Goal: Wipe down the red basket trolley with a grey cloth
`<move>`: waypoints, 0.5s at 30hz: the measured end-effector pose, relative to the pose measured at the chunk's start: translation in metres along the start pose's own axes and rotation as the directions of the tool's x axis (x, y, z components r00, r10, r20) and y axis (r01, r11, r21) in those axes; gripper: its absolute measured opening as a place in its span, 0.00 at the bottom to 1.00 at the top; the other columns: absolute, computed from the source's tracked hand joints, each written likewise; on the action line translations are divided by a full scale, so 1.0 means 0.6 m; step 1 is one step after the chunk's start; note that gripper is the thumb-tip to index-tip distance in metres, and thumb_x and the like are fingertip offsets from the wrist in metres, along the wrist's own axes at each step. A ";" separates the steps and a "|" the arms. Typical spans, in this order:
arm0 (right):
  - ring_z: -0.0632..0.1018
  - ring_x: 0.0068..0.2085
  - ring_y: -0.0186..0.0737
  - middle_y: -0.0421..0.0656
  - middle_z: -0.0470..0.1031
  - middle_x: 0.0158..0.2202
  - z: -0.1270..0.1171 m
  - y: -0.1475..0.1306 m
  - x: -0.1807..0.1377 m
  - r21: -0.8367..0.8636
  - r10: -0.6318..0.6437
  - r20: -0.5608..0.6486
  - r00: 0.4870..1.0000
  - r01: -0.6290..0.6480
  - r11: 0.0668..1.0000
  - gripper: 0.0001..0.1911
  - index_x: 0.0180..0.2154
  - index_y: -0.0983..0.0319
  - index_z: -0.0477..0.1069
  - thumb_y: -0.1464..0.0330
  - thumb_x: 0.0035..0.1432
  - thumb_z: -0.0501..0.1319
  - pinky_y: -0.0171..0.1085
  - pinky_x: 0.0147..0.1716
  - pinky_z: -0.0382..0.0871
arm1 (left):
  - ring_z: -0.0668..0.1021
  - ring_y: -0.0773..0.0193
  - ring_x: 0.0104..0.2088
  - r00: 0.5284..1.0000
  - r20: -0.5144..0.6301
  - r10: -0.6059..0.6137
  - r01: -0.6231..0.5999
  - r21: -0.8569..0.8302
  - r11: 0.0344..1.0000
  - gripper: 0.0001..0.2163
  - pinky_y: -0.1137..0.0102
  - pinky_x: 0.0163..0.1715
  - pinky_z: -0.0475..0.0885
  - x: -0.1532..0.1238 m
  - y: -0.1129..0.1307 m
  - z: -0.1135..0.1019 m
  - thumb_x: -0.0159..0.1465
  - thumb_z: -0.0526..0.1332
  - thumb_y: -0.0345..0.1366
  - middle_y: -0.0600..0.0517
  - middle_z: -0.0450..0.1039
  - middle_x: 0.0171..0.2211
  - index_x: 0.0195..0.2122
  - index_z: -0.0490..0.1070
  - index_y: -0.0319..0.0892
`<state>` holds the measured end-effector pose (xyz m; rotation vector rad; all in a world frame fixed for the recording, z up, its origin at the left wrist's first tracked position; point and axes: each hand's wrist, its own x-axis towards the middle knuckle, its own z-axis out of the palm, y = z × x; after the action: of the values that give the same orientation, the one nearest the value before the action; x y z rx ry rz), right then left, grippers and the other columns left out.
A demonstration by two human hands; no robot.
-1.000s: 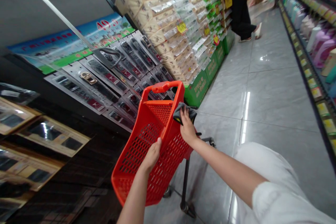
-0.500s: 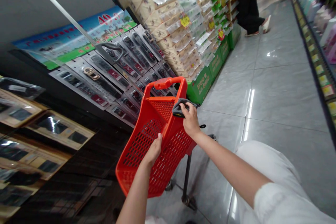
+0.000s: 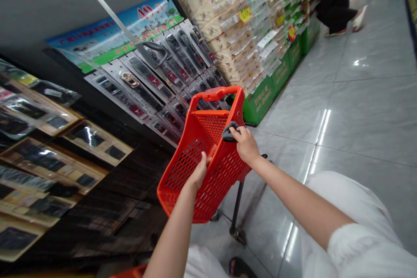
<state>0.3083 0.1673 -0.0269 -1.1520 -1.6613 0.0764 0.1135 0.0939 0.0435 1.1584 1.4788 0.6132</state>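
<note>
A red plastic shopping cart [image 3: 216, 189] with perforated walls and dark metal legs stands tilted in the view before me. My left hand [image 3: 198, 174] grips its near top rim, with the thumb up and the other fingers partly hidden. Farther along the same rim, close to the handle end, my right hand [image 3: 246, 144] presses a dark grey cloth [image 3: 230, 134] against the red plastic. The cloth is bunched under its fingers.
Belts in packs hang on a display rack [image 3: 143, 78] left of the cart. Boxed goods [image 3: 97, 139] fill a lower left shelf. Stacked tissue packs [image 3: 228, 34] rise behind a green base [image 3: 260, 100]. A person in black trousers [image 3: 334, 2] stands farther down the tiled aisle [image 3: 361, 113].
My view has shifted, so the cart and shelves appear farther right. My right hand has slid the cloth slightly along the rim, away from the handle. My left hand keeps its hold.
</note>
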 end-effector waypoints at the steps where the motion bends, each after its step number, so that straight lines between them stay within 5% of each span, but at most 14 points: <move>1: 0.67 0.41 0.45 0.50 0.69 0.43 0.003 -0.003 -0.004 0.002 0.005 0.011 1.000 -0.005 1.000 0.30 0.58 0.58 0.68 0.81 0.58 0.47 0.43 0.44 0.68 | 0.79 0.51 0.45 1.000 -0.005 -0.027 0.027 -0.051 0.998 0.42 0.60 0.47 0.72 0.001 0.000 0.000 0.59 0.39 0.69 0.43 0.80 0.42 0.52 0.73 0.38; 7: 0.67 0.41 0.46 0.51 0.71 0.45 0.031 -0.079 -0.097 0.030 -0.155 0.212 0.965 0.152 0.988 0.25 0.57 0.62 0.68 0.79 0.61 0.48 0.44 0.43 0.68 | 0.79 0.52 0.46 1.000 -0.006 0.007 -0.008 -0.190 0.982 0.42 0.61 0.51 0.69 0.014 -0.002 -0.004 0.60 0.38 0.67 0.42 0.80 0.41 0.48 0.75 0.34; 12: 0.68 0.41 0.44 0.48 0.72 0.42 0.028 -0.133 -0.147 0.100 -0.474 0.328 0.817 0.469 0.878 0.18 0.55 0.59 0.68 0.71 0.66 0.51 0.42 0.39 0.65 | 0.78 0.51 0.48 0.998 0.032 0.045 -0.038 -0.189 0.981 0.46 0.61 0.53 0.67 0.009 -0.002 -0.006 0.56 0.36 0.71 0.40 0.80 0.42 0.45 0.76 0.33; 15: 0.68 0.40 0.43 0.45 0.72 0.39 0.017 -0.127 -0.130 0.086 -0.532 0.352 0.770 0.539 0.838 0.16 0.53 0.54 0.69 0.68 0.67 0.51 0.40 0.36 0.63 | 0.77 0.51 0.49 0.998 0.036 0.059 -0.052 -0.160 0.986 0.46 0.62 0.53 0.67 0.003 -0.001 -0.007 0.56 0.36 0.71 0.41 0.80 0.42 0.46 0.76 0.34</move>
<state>0.2497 0.0761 -0.0440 -0.6532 -2.2779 -0.0996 0.1096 0.0962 0.0432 1.0842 1.3412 0.7285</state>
